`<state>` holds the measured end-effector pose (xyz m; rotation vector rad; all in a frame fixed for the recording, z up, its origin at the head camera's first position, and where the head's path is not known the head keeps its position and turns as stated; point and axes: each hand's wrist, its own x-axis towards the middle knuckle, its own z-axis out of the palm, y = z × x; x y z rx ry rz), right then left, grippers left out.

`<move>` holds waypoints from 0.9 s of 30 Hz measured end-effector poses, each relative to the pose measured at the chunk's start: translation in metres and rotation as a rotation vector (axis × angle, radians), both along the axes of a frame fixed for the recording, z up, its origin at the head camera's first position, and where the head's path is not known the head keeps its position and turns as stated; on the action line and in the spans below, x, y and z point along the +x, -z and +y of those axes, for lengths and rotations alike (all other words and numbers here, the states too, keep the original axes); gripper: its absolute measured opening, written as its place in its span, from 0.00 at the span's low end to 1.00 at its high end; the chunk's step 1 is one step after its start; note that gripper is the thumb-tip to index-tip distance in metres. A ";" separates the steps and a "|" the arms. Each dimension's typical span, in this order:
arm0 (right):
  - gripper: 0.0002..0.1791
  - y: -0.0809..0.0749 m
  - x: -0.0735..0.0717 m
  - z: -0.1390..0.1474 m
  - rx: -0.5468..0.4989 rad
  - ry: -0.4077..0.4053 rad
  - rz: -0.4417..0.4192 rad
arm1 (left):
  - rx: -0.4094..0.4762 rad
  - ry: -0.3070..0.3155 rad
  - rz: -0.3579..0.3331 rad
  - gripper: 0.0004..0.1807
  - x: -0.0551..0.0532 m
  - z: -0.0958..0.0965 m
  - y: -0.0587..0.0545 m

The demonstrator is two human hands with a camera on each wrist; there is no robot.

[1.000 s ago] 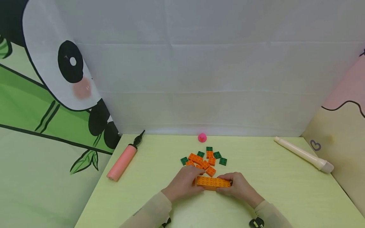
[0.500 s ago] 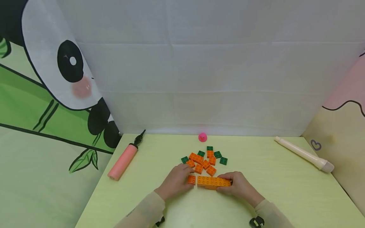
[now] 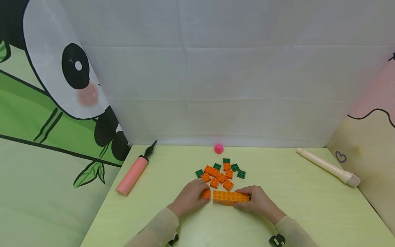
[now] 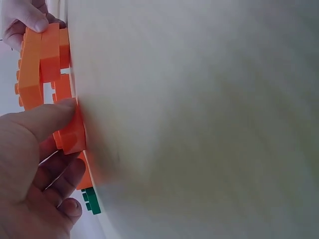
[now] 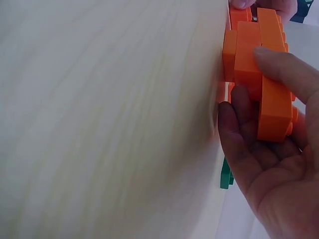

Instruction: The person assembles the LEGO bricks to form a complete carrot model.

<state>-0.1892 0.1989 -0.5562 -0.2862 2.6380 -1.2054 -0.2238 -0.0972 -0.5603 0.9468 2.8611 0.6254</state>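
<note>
Hands at work (image 3: pixel 190 196): two
Joined orange block (image 3: pixel 226 197): one
Other orange bricks (image 3: pixel 228 185): at least eight
Green bricks (image 3: pixel 241 174): five
Pink pump (image 3: pixel 133 175): one
Cream tube (image 3: pixel 328 167): one
Pink toy (image 3: pixel 218 148): one

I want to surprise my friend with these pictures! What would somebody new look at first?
Probably the huge black cartoon eye at the upper left of the head view. Next might come the orange brick stack on the pale table, gripped by the right hand, beside a small orange brick pinched by the left hand. Then perhaps the little pink ball at the table's far edge.
</note>
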 end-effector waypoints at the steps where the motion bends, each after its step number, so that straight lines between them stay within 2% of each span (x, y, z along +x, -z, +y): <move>1: 0.26 0.000 0.000 0.000 -0.003 -0.001 0.001 | 0.010 -0.001 -0.005 0.18 0.000 0.000 -0.001; 6: 0.25 0.000 0.000 0.000 -0.008 -0.007 0.007 | 0.087 -0.036 -0.053 0.20 0.002 0.000 -0.009; 10: 0.25 0.000 0.000 0.000 -0.005 -0.013 0.014 | 0.105 -0.063 -0.065 0.23 0.002 0.002 -0.013; 13: 0.25 0.000 0.000 0.001 -0.013 -0.020 0.018 | 0.106 -0.057 -0.040 0.24 0.001 0.004 -0.016; 17: 0.25 0.000 -0.001 0.001 -0.012 -0.024 0.024 | 0.116 -0.028 0.022 0.24 0.002 0.006 -0.019; 20: 0.25 0.000 0.000 0.001 -0.003 -0.019 0.023 | 0.143 -0.029 0.064 0.24 0.002 0.007 -0.020; 24: 0.25 0.001 0.000 0.001 0.005 -0.010 0.027 | 0.194 -0.025 0.076 0.22 0.003 0.009 -0.023; 27: 0.25 0.001 0.000 0.000 0.006 -0.007 0.034 | 0.202 0.011 0.072 0.22 0.005 0.011 -0.025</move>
